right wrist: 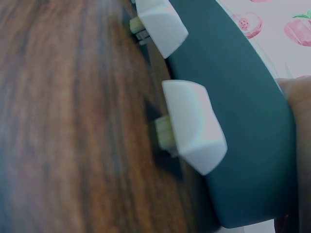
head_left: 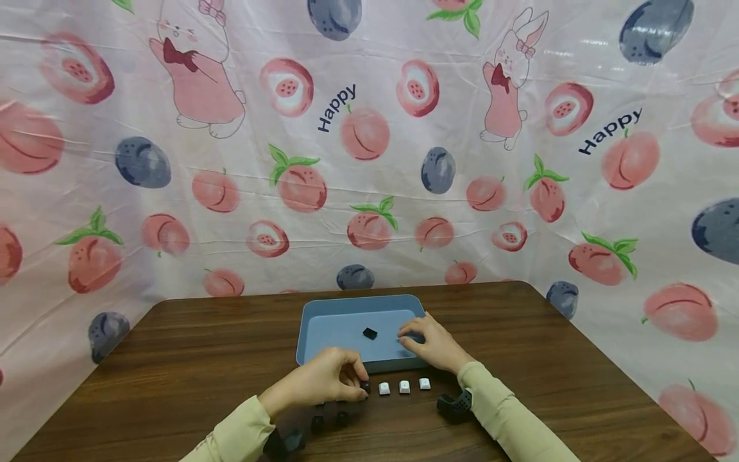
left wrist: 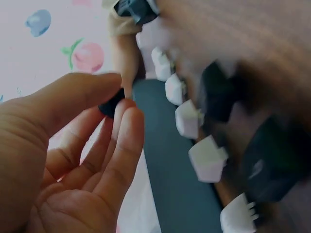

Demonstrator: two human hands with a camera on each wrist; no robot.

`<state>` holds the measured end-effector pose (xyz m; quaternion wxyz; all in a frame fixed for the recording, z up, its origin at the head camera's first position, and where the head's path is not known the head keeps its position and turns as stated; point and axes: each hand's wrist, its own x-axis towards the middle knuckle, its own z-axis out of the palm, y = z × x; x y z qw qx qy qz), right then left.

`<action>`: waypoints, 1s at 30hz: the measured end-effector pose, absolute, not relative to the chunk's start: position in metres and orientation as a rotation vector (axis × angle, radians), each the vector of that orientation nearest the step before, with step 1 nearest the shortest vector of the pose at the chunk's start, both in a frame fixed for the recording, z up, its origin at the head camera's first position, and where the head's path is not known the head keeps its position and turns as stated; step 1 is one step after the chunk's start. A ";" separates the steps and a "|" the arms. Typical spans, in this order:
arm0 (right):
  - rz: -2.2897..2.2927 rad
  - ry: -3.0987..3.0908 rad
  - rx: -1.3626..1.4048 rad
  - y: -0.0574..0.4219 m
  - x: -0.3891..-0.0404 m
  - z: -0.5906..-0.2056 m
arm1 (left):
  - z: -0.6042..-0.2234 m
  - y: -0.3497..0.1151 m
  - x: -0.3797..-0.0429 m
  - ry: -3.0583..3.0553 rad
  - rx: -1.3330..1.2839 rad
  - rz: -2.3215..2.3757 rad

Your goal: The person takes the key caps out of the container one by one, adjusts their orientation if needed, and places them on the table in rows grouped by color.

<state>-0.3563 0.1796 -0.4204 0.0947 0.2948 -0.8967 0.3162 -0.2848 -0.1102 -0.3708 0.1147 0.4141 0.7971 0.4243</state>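
Observation:
My left hand (head_left: 323, 384) pinches a small black keycap (left wrist: 112, 104) between thumb and fingertips, just in front of the blue tray (head_left: 337, 317). Beside it, white keycaps (head_left: 404, 387) stand in a row on the table along the tray's near wall. The right wrist view shows a yellowish stem under one white keycap (right wrist: 195, 125). Over the right end of the tray is my right hand (head_left: 430, 342), its fingers loosely bent and thumb apart; I see nothing held there. A small black piece (head_left: 370, 333) lies on the tray floor.
More black keycaps (head_left: 342, 418) sit on the wooden table (head_left: 231, 340), near my left wrist and partly hidden by it. A fruit-patterned curtain (head_left: 364, 179) hangs behind and at both sides. Each wrist wears a black camera band.

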 end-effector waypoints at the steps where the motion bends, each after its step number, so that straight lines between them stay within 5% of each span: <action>1: 0.941 -2.657 0.877 0.180 -0.356 -0.420 | -0.372 -0.110 -0.283 2.343 1.215 1.235; 30: 0.934 -2.626 0.883 0.178 -0.355 -0.420 | -0.396 -0.101 -0.262 2.616 1.361 1.039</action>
